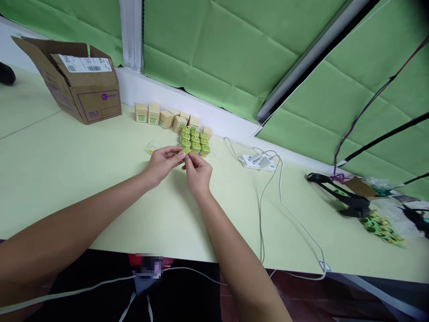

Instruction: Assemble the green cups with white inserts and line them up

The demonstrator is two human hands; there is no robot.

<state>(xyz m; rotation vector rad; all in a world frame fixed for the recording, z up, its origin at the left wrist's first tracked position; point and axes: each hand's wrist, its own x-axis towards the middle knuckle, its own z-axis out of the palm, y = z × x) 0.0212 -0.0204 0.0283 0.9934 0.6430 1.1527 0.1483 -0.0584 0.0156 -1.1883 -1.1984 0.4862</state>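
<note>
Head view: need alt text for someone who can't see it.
A person's left hand and right hand pinch a small green item over a pale table. Just beyond sit a cluster of green pieces and some small brown boxes. A large open cardboard box stands to the left, a white power strip to the right.

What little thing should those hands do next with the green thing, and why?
Perhaps set the small green item beside the green cluster: the left hand and right hand both pinch it, and that similarly coloured group sits just beyond them.
</note>
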